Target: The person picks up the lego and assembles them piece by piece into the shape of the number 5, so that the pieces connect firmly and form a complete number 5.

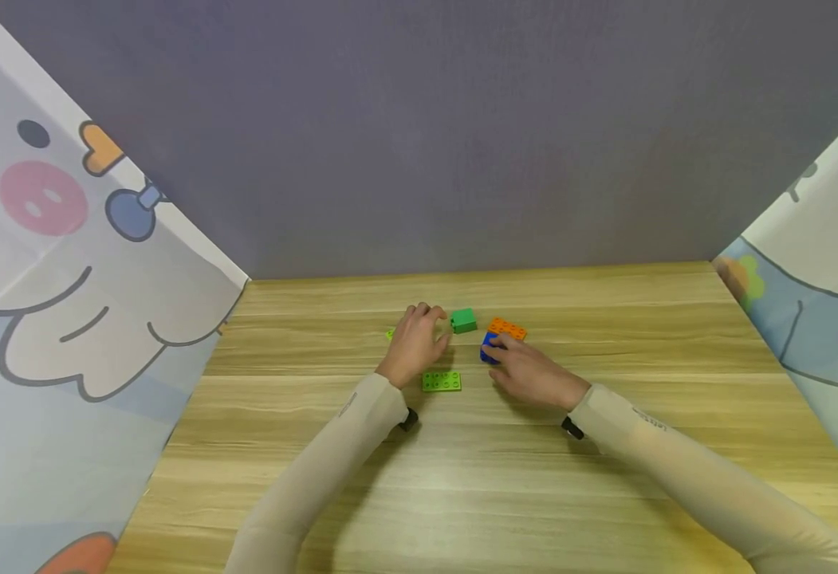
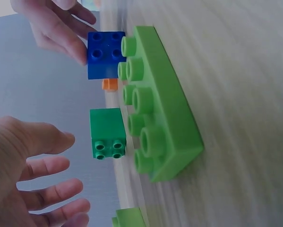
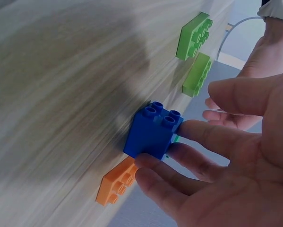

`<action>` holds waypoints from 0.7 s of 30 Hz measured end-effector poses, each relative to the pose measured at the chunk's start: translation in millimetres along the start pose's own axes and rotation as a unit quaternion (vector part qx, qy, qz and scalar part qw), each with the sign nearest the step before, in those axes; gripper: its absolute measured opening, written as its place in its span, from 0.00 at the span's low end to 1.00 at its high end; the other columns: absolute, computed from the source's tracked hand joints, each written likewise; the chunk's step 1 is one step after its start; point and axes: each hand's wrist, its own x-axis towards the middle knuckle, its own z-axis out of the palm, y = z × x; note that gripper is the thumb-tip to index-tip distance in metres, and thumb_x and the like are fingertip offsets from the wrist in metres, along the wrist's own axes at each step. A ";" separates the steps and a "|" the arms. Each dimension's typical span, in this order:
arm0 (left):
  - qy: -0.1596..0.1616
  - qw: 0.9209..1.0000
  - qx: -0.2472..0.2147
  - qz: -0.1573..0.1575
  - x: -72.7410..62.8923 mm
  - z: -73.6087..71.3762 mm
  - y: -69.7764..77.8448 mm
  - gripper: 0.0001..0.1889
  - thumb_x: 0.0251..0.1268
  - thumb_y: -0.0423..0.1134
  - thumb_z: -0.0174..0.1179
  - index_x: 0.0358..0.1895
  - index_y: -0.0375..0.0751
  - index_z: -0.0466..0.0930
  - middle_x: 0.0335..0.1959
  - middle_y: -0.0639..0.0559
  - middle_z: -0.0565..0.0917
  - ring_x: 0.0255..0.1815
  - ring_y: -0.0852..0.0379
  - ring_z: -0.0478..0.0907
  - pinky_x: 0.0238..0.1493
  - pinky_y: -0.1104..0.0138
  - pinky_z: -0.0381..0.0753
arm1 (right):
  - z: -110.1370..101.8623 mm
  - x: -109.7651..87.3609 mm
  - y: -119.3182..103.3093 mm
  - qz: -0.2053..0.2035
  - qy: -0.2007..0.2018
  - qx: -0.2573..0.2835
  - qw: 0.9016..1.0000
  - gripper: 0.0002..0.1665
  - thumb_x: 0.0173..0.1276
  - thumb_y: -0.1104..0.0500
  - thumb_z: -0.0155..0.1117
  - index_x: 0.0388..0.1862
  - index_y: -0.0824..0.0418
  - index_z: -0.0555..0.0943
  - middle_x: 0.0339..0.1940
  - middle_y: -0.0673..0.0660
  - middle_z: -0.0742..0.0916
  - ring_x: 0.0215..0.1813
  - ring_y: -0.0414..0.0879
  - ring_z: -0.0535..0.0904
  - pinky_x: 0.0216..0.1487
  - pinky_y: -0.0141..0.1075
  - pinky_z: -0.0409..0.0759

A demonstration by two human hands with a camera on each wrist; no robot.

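Observation:
My right hand (image 1: 531,375) touches a blue two-by-two brick (image 3: 148,137) with its fingers, while the thumb stands apart from it. The brick's studs face up towards the camera side in the left wrist view. An orange brick (image 1: 510,327) lies just beyond it. My left hand (image 1: 413,344) hovers over the table with fingers spread and loosely bent, holding nothing. Nearest to that hand is a dark green brick (image 2: 108,130), lying on its side with studs showing. A flat light green brick (image 1: 441,382) lies between the hands, studs up.
Another light green brick (image 1: 390,334) is mostly hidden behind the left hand. The wooden table (image 1: 462,494) meets a grey wall (image 1: 462,143) at the back. Panels with cartoon pictures stand on the left (image 1: 88,279) and right (image 1: 813,279).

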 end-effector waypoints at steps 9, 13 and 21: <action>-0.003 1.000 0.005 -0.004 11.7 5.9 -3.1 0.16 0.63 0.41 0.62 0.53 0.41 0.77 0.47 0.47 0.77 0.47 0.48 0.71 0.49 0.60 0.74 | 0.4 -0.3 -0.1 0.000 0.003 -0.004 1.000 0.30 0.70 0.57 0.58 0.66 0.70 0.67 0.62 0.67 0.71 0.60 0.59 0.70 0.59 0.52 0.70; -0.013 1.000 0.002 -0.015 16.5 8.7 -3.8 0.17 0.63 0.41 0.62 0.54 0.43 0.77 0.48 0.48 0.77 0.49 0.48 0.71 0.50 0.59 0.74 | 1.2 -0.1 0.5 0.001 -0.001 -0.002 1.000 0.30 0.71 0.56 0.57 0.67 0.70 0.67 0.63 0.67 0.70 0.61 0.59 0.70 0.59 0.52 0.70; -0.017 1.000 0.010 -0.018 25.0 17.3 -6.7 0.18 0.61 0.42 0.64 0.54 0.43 0.77 0.50 0.47 0.77 0.50 0.47 0.72 0.50 0.57 0.74 | 1.4 0.4 1.0 0.000 -0.002 -0.003 1.000 0.30 0.70 0.57 0.58 0.66 0.71 0.67 0.63 0.68 0.70 0.62 0.60 0.69 0.61 0.52 0.68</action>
